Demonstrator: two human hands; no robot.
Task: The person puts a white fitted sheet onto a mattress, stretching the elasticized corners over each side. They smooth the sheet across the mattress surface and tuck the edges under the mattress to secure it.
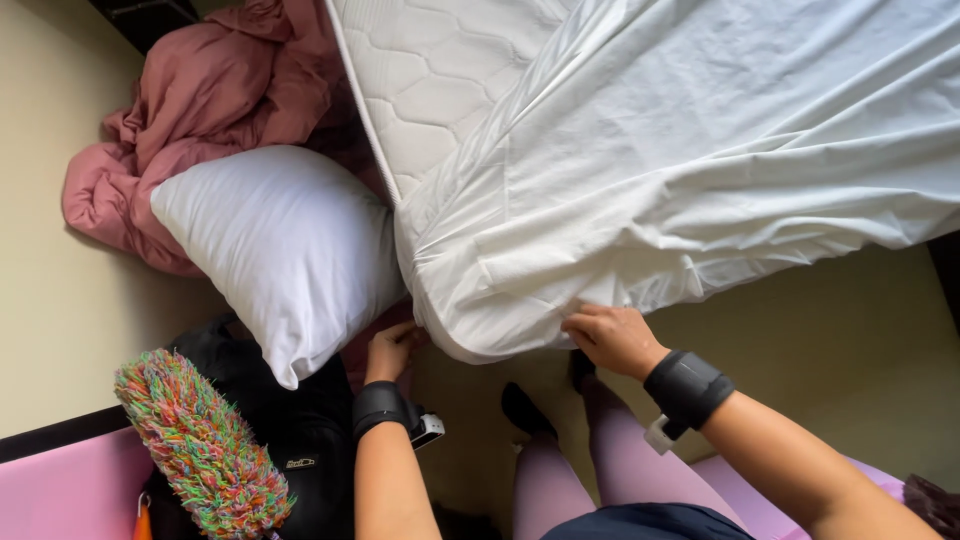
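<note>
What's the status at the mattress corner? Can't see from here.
Left hand under the corner, right hand gripping the white sheet edge. Sheet partly over the mattress. Pillow leaning beside the corner.

- The white sheet (690, 160) is thin matt cloth, creased and wrinkled where it drapes.
- The mattress (430, 80) shows quilted white fabric with a stitched hexagon pattern.
- The pillow (280, 240) has a smooth, matt white cloth cover.
- The pink blanket (200, 100) is soft, rumpled cloth.
- The multicoloured duster (200, 450) looks shaggy and fuzzy.
- Both wristbands (685, 385) are matt black fabric.
</note>
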